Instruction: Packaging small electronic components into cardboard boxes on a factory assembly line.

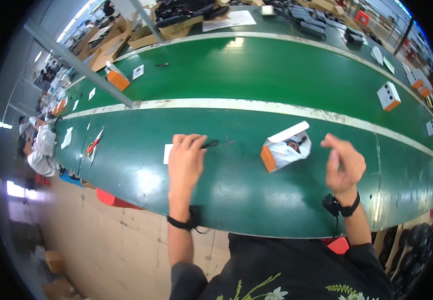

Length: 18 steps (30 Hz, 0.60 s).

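Left hand (186, 159) is curving over card (167, 154) and cable (212, 143), left of box (268, 159), pinch unclear; right hand (347, 165) is hovering empty, thumb and fingers apart, right of box; step in hand seemingly picking up, next move calling for a secure cable grip.

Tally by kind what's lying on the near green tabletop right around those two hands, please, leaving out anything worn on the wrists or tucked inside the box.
Open white-and-orange box: 1
White card, partly hidden by the left hand: 1
Black cable, by the left hand: 1
Total: 3
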Tool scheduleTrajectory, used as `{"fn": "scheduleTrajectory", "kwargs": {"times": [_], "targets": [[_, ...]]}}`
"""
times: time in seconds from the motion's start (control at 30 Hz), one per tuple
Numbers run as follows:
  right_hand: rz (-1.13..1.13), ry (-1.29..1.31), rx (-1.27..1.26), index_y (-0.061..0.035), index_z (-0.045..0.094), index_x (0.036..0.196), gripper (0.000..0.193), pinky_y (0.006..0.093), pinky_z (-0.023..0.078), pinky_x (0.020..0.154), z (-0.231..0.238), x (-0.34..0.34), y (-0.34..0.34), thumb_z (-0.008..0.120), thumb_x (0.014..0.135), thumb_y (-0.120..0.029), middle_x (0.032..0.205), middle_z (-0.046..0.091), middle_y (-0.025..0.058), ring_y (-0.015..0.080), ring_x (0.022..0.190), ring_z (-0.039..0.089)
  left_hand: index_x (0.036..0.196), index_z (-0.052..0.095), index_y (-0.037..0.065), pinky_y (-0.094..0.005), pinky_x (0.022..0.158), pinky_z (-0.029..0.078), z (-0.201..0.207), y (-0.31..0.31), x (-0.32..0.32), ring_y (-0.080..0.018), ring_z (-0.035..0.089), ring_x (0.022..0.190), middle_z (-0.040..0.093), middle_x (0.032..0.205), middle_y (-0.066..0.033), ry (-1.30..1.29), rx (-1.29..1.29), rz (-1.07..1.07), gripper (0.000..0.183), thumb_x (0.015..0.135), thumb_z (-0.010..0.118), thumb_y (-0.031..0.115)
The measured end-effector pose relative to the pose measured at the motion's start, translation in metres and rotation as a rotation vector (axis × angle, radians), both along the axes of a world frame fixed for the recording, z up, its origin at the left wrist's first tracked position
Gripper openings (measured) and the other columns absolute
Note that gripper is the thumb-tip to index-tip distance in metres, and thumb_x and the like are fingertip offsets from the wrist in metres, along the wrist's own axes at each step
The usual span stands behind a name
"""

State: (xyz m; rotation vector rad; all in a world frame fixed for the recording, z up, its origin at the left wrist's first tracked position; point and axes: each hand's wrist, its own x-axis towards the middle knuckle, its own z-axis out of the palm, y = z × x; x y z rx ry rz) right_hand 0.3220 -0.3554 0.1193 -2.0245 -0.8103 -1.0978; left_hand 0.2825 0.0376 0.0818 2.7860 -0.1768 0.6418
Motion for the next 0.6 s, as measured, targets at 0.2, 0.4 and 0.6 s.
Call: {"fn": "scheduleTrajectory", "kwargs": {"times": [0.2,0.4,0.6], "targets": [[0.363,0.833,-0.038,-0.0057,0.030,0.176,0.104,0.0427,0.050,0.120,-0.059,0.030,-0.022,0.080,0.084,-0.008,0.179,0.038,0.0211,0.0339,0.158,0.047,0.113,0.084,0.009,-0.0480,0.098,0.049,-0.024,0.022,0.009,-0.0308,0.063,0.120,0.078,0.119,-0.0020,0.211,0.221,-0.036,0.030,0.083,0.089,0.010],[0.428,0.894,-0.064,-0.0065,0.027,0.178,0.115,0.0460,0.048,0.124,-0.088,0.023,0.005,0.091,0.083,-0.015,0.168,0.049,0.0219,0.0403,0.151,0.055,0.104,0.085,0.009,-0.0409,0.082,0.054,0.028,-0.079,-0.056,-0.0273,0.067,0.087,0.080,0.096,-0.0058,-0.256,-0.269,-0.014,0.026,0.081,0.091,0.000],[0.512,0.838,0.237,-0.0139,0.038,0.175,0.104,0.0465,0.053,0.114,-0.110,0.014,0.025,0.093,0.087,-0.010,0.155,0.059,0.0182,0.0387,0.137,0.060,0.113,0.087,0.012,-0.0396,0.088,0.048,0.042,-0.183,-0.045,-0.0227,0.064,0.089,0.079,0.100,0.0007,-0.314,0.087,-0.090,0.031,0.083,0.092,0.008]]}}
